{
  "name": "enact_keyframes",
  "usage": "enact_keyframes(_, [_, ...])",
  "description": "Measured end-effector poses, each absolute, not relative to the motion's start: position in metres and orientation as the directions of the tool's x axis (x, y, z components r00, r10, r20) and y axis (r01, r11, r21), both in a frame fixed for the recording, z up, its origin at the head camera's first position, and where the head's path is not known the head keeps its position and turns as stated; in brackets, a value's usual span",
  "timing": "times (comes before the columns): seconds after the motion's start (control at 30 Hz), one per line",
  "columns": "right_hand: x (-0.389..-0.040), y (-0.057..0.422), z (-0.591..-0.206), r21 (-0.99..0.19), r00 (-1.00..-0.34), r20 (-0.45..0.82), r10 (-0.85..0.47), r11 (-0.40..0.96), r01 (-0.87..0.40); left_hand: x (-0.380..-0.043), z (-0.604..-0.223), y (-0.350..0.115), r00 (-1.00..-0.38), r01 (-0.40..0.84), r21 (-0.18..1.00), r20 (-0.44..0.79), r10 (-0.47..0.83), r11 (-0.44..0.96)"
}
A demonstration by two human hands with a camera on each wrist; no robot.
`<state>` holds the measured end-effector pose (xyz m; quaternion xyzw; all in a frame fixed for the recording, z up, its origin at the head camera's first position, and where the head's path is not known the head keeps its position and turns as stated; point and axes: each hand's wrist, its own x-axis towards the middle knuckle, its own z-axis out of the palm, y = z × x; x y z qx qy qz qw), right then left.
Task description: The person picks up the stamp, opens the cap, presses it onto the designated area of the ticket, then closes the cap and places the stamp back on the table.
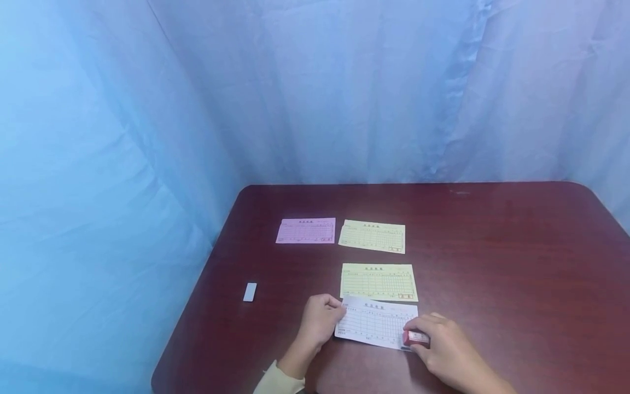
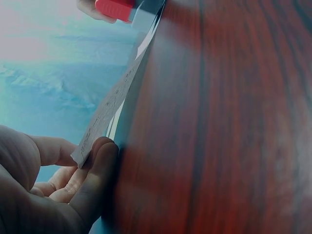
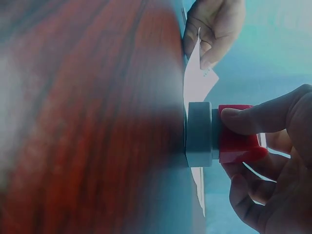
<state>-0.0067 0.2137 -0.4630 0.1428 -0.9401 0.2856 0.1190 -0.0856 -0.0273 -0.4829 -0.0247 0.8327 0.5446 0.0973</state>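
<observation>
A white printed form (image 1: 369,323) lies at the near side of the table, its left end lifted and pinched by my left hand (image 1: 321,320). In the left wrist view the thumb and fingers of that hand (image 2: 68,180) hold the paper's corner (image 2: 97,131). My right hand (image 1: 450,347) grips a red self-inking stamp (image 1: 416,338) by its body. Seen from the right wrist, the stamp's grey base (image 3: 199,134) stands upright against the form's lower right corner. Just beyond the white form lies a yellow form (image 1: 376,282) with a red stamped box at its lower right.
Farther back lie a pink form (image 1: 306,231) and another yellow form (image 1: 372,236), both bearing a mark at the lower right. A small pale rectangular piece (image 1: 250,292) rests at the left of the dark red table (image 1: 517,246). Blue curtains (image 1: 344,93) hang behind.
</observation>
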Motion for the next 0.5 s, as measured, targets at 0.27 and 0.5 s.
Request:
enact_keyframes(0.27, [-0.0063, 0.2132, -0.4608, -0.466, -0.917, 0.338, -0.211, 0.809, -0.358, -0.0854, -0.4829, -0.0273, -0.980, -0.153, 0.896, -0.192, 0.053, 0.418])
enact_keyframes(0.5, [-0.0065, 0.2087, -0.4583, -0.430, -0.920, 0.320, -0.226, 0.831, -0.353, -0.0850, -0.4816, -0.0277, -0.982, -0.141, 0.893, -0.180, 0.052, 0.427])
